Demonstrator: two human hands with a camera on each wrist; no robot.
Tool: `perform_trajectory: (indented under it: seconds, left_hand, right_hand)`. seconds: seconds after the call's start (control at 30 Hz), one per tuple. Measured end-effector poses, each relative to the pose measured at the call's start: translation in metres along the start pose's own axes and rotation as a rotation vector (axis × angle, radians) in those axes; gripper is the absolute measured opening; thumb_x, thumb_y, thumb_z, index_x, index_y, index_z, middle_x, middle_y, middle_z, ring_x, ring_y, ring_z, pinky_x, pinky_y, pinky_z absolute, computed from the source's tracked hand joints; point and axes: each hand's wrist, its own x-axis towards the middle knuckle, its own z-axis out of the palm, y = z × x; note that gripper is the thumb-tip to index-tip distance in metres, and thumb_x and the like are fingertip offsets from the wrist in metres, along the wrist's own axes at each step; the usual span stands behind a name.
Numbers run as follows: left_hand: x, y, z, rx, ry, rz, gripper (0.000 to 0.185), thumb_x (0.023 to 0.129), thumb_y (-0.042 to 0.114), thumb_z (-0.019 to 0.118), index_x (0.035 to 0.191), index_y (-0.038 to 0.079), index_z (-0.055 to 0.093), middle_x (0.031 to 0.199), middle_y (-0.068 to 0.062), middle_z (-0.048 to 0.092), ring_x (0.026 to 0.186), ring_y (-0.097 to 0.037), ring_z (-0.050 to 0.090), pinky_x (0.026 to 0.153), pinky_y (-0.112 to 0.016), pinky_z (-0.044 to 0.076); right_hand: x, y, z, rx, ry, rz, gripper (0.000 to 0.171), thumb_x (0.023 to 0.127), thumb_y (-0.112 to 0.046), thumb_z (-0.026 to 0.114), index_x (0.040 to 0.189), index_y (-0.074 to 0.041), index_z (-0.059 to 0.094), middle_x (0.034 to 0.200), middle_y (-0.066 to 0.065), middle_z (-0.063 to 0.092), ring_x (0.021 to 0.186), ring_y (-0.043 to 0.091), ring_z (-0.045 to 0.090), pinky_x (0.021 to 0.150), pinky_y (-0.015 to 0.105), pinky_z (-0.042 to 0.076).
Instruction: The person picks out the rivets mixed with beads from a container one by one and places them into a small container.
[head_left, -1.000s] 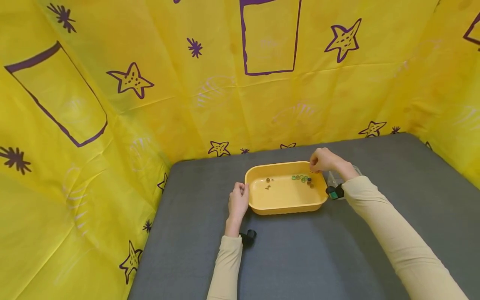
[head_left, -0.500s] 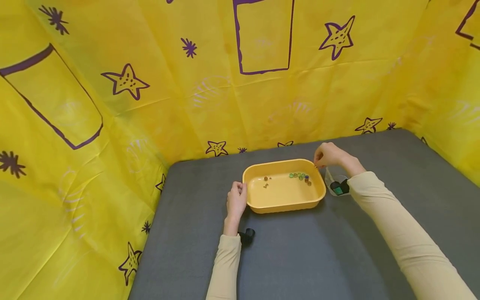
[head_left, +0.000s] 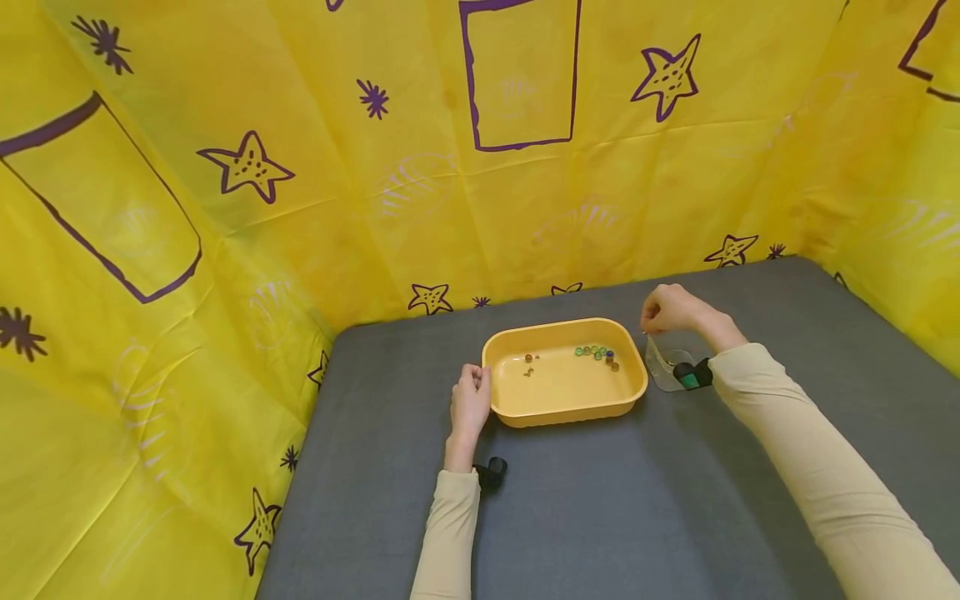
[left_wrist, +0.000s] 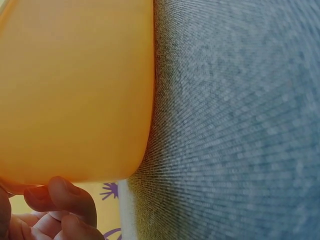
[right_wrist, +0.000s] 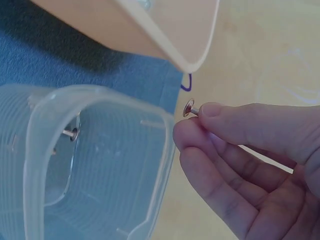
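Yellow star-printed sheet [head_left: 315, 208] fills the top and both sides of the head view; grey table [head_left: 600, 500] spreads across the bottom. Dead centre sits the yellow tray [head_left: 564, 412], beads [head_left: 596, 353] scattered at its upper right. Left hand [head_left: 470, 402] curls round the tray's left rim, gripping it. Just right of the tray, a clear container [head_left: 660, 367], one pin [right_wrist: 71, 133] inside. Above its rim, the right hand [head_left: 667, 308] pinches a small metal pin [right_wrist: 189, 108] between thumb and forefinger.
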Motion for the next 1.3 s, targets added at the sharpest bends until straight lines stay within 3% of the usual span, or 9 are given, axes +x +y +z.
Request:
perform_trajectory:
  seconds: [0.43, 1.3]
  left_hand:
    - [0.001, -0.001, 0.002, -0.004, -0.011, -0.008, 0.022, 0.096, 0.027, 0.049, 0.089, 0.006, 0.052, 0.066, -0.002, 0.049, 0.054, -0.015, 0.044, 0.051, -0.028, 0.035]
    - [0.0, -0.001, 0.0, 0.013, -0.001, 0.002, 0.021, 0.095, 0.026, 0.05, 0.091, 0.005, 0.052, 0.066, -0.003, 0.049, 0.055, -0.016, 0.044, 0.051, -0.029, 0.034]
  right_hand:
    - [-0.01, 0.012, -0.003, 0.004, 0.014, 0.021, 0.01, 0.076, 0.001, 0.061, 0.066, -0.001, 0.063, 0.058, 0.002, 0.056, 0.055, 0.014, 0.048, 0.054, 0.029, 0.039]
    - [-0.014, 0.02, -0.005, 0.022, -0.024, 0.085, 0.006, 0.078, -0.002, 0.063, 0.074, 0.002, 0.064, 0.064, 0.002, 0.06, 0.061, 0.016, 0.053, 0.057, 0.03, 0.044]
